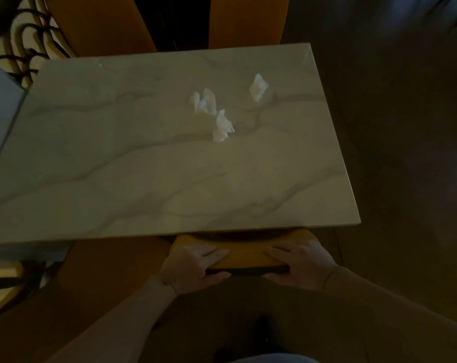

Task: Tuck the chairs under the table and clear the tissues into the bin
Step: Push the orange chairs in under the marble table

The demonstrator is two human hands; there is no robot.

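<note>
Both hands, left hand (193, 265) and right hand (300, 263), clasp the chair (245, 254) back at the table (143, 179) edge; push evenly, straight in, keeping fingers clear.

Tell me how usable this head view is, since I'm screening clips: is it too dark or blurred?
Head view: dim overall; the table and tissues are the brightest parts and readable, the floor on the right is nearly black and smeared, both hands, left hand, right hand, on the chair back, are soft but discernible.
</note>
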